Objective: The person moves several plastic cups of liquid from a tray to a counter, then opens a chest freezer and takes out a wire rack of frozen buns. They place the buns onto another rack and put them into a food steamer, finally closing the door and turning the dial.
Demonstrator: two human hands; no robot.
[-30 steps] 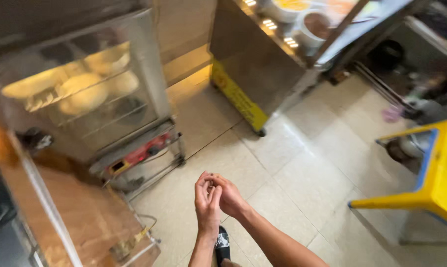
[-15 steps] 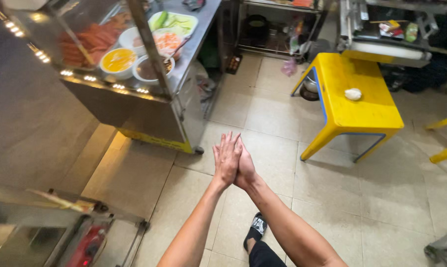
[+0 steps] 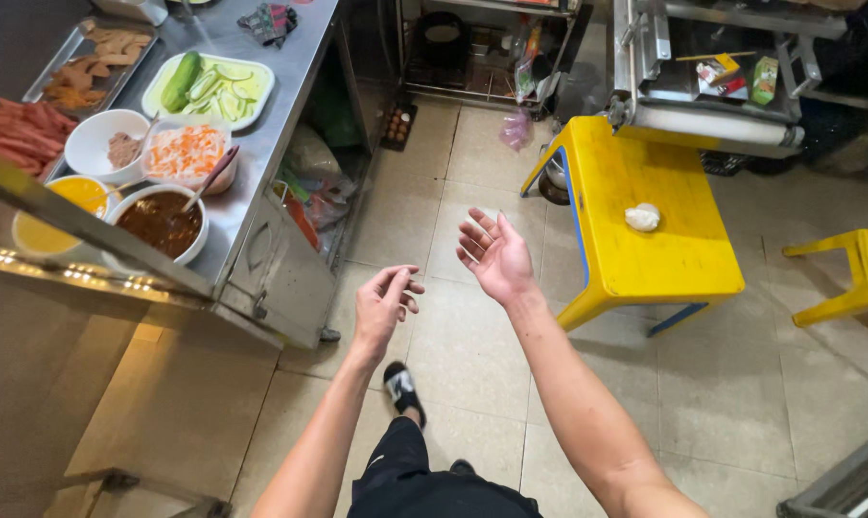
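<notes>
My left hand (image 3: pixel 384 302) hangs in the air over the tiled floor, fingers loosely curled, holding nothing. My right hand (image 3: pixel 494 254) is raised a little higher and to the right, palm up and fingers spread, also holding nothing. The two hands are apart. A low yellow table (image 3: pixel 683 259) stands just right of my right hand, with a small white lump of dough (image 3: pixel 642 217) on its top. My foot in a dark sandal (image 3: pixel 402 388) shows below the hands.
A steel food counter (image 3: pixel 290 77) at the left carries bowls of brown sauce (image 3: pixel 159 221), orange sauce and shredded vegetables, plus a tray of sliced cucumber (image 3: pixel 209 84). A metal roller machine (image 3: pixel 712 86) stands behind the table. A yellow stool (image 3: pixel 851 273) sits at the right.
My hands were pressed together palm to palm; now they have parted and opened. The view has swung right, from a glass display case toward the counter and yellow table.
</notes>
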